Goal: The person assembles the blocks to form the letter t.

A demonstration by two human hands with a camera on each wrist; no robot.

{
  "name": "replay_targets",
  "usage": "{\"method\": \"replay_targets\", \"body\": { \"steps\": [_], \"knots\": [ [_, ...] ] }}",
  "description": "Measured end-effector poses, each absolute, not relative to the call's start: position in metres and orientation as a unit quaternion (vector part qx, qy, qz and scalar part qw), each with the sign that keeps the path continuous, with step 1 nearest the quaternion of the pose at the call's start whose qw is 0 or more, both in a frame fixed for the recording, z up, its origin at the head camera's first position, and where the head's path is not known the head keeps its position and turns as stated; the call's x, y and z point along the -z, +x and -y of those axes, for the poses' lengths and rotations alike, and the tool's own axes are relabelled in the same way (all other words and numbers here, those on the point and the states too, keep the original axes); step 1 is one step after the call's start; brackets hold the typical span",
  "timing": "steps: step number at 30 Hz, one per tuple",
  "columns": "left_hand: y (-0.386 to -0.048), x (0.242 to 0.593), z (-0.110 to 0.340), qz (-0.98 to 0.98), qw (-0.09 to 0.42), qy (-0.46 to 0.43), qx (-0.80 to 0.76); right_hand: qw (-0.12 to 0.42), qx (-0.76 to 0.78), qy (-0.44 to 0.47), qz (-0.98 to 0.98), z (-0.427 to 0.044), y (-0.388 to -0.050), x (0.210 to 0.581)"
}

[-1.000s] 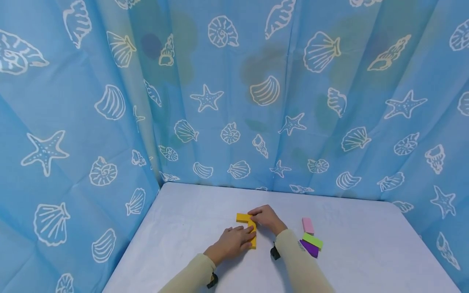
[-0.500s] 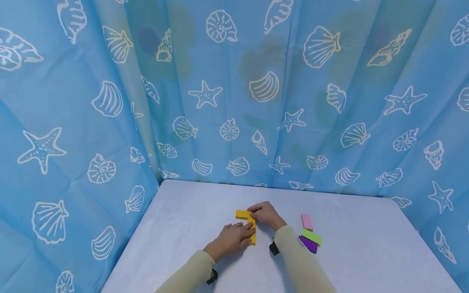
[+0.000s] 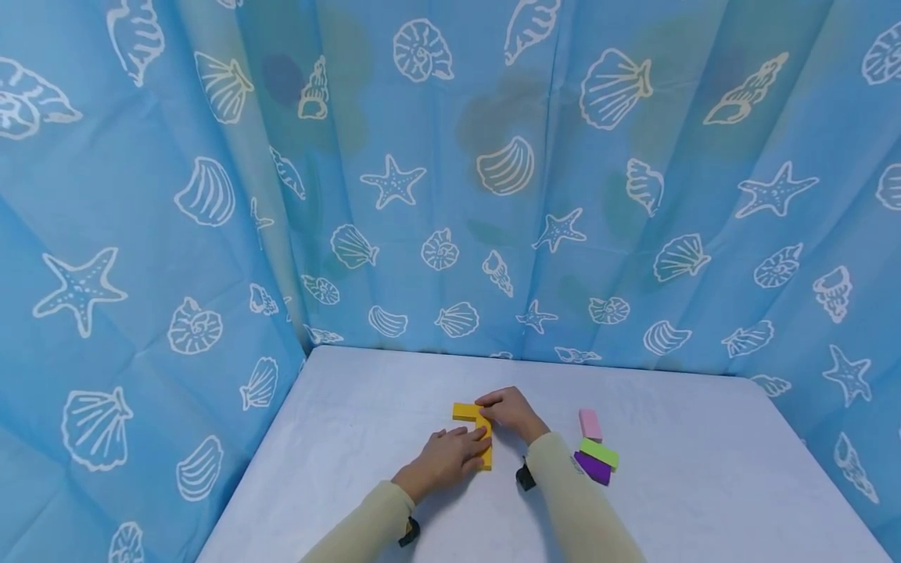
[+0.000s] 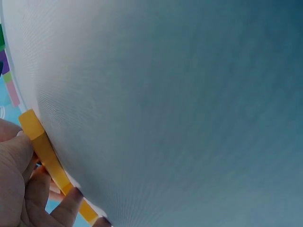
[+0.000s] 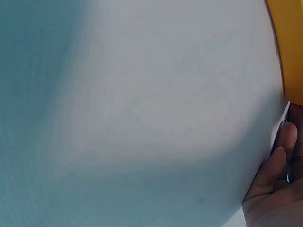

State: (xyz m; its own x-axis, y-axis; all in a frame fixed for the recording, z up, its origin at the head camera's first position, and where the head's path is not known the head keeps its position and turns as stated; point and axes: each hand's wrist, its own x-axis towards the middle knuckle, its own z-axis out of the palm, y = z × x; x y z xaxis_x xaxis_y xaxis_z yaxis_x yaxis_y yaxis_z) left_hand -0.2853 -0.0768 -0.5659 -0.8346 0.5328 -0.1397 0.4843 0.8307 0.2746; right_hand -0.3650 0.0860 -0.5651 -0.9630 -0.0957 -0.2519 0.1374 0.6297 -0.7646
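Observation:
Yellow blocks lie on the white table in a bent shape: a short arm [image 3: 463, 411] points left at the far end, and a longer arm [image 3: 486, 461] runs toward the person. My left hand [image 3: 439, 460] holds the longer arm from the left, its fingers lying across it. At the far right corner, my right hand [image 3: 515, 412] grips the yellow with thumb and fingertips, which partly cover it. The left wrist view shows the yellow edge [image 4: 49, 158] against the left hand's fingers; in the right wrist view, yellow [image 5: 289, 47] stands above the right hand [image 5: 279, 189].
To the right of the right forearm lie a pink block [image 3: 590, 424], a lime green block [image 3: 600, 453] and a purple piece [image 3: 594, 467], close together. A blue curtain [image 3: 450, 195] with shell prints rises behind the table [image 3: 366, 391] and along its left side.
The head view has tilted down slightly since the earliest frame. Both hands and the yellow blocks keep nearly the same places relative to each other.

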Motion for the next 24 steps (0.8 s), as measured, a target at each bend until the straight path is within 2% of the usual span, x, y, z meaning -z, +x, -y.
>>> {"method": "replay_targets", "body": {
  "steps": [4,12,24],
  "knots": [
    [-0.289,0.56,0.077,-0.954,0.099,0.261,-0.113,0.124,0.434,0.004,-0.892,-0.086,-0.37,0.561],
    [-0.284,0.568,0.074,-0.95,0.119,0.262,-0.119,0.132,0.431,0.006,-0.893,-0.09,-0.362,0.571],
    [-0.285,0.567,0.076,-0.953,0.093,0.268,-0.107,0.143,0.437,0.019,-0.888,-0.09,-0.365,0.565]
  ]
}}
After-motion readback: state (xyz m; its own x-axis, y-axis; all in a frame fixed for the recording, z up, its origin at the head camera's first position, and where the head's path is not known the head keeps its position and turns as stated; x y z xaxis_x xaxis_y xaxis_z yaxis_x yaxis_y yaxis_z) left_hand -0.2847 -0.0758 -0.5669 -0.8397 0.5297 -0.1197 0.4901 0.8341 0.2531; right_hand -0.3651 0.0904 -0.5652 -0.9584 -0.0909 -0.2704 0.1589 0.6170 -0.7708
